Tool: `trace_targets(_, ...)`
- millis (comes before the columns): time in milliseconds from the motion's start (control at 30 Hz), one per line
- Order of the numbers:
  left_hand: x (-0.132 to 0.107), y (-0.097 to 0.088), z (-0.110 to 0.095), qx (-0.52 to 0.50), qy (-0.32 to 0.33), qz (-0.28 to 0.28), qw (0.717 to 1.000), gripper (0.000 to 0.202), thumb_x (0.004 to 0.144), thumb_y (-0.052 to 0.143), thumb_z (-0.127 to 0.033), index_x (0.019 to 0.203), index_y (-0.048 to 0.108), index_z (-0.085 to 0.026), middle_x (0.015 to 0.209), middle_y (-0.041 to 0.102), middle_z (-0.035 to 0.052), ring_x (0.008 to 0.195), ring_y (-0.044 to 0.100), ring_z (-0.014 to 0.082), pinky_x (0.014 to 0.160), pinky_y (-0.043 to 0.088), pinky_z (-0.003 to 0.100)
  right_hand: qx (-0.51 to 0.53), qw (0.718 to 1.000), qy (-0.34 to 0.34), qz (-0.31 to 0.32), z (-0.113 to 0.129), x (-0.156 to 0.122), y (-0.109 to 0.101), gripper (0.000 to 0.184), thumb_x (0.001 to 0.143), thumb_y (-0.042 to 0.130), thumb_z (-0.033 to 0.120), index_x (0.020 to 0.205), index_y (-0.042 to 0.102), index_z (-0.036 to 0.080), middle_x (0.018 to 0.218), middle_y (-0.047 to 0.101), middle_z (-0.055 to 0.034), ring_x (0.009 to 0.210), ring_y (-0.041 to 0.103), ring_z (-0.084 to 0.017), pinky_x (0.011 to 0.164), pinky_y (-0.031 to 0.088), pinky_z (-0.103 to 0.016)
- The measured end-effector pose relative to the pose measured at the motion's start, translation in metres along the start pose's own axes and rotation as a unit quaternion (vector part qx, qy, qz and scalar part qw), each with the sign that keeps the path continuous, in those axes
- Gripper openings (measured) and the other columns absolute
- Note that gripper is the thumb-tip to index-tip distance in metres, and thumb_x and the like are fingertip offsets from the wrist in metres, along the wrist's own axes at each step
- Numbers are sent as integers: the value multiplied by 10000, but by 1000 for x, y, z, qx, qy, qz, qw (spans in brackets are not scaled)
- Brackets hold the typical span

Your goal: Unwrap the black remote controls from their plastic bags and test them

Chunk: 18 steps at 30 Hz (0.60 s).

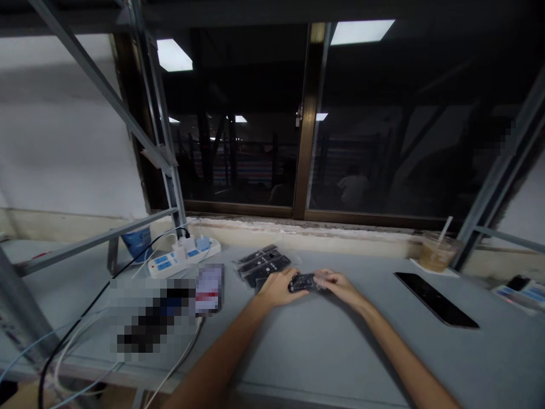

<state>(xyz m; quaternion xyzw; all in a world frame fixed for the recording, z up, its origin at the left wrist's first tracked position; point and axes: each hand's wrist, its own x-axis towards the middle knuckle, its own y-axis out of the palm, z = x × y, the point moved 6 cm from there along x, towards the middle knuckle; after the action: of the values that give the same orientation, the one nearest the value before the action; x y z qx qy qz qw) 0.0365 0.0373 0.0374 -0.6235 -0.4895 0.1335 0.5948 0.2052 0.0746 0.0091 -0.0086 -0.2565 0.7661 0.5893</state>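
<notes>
We see a black remote (301, 283) with little pale dots. The pile of remotes (269, 266) is black too. Our worktop (340, 352) is bluish grey. The power strip (158, 272) is white with blue patches. We see a light brown drink (435, 259) and a white straw (445, 228).

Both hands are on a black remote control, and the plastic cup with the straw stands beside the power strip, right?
No: in the head view, the plastic cup stands beyond the black smartphone on the right, not beside the power strip. The left hand and right hand are on the remote control.
</notes>
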Motion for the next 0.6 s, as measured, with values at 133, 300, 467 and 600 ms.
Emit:
trace_targets(133, 4, 3, 3, 51, -9, 38, 998, 515, 672, 608, -580, 1042, 540, -229, 1064, 601, 43, 914, 612, 219, 796, 470, 296, 3, 1000, 7, -21, 2, 0, -3, 514, 618, 596, 661, 505, 633, 160, 951, 649, -117, 919, 579, -212, 836, 413, -310)
trace_targets(300, 5, 4, 10, 73, -41, 58, 995, 298, 749, 576, -350, 1018, 552, -226, 1064, 595, 48, 965, 596, 207, 836, 455, 286, 10, 998, 7, -61, -3, 0, -13, 470, 628, 610, 629, 577, 681, 166, 971, 659, -107, 914, 589, -208, 827, 428, -307)
trace_targets(467, 1, -5, 23, 52, -75, 40, 995, 313, 731, 587, -318, 1025, 548, -219, 1065, 596, 44, 967, 594, 211, 827, 456, 292, 39, 982, 58, -175, -21, -3, -42, 417, 635, 626, 553, 782, 714, 173, 982, 676, -93, 923, 606, -229, 737, 475, -300)
trace_targets(600, -4, -5, 27, 54, -88, 42, 994, 297, 744, 564, -301, 1027, 549, -214, 1075, 611, 42, 978, 592, 202, 823, 453, 275, 114, 951, 112, -266, -51, -4, -63, 484, 732, 444, 576, 914, 641, 173, 872, 679, -85, 759, 646, -217, 553, 509, -284)
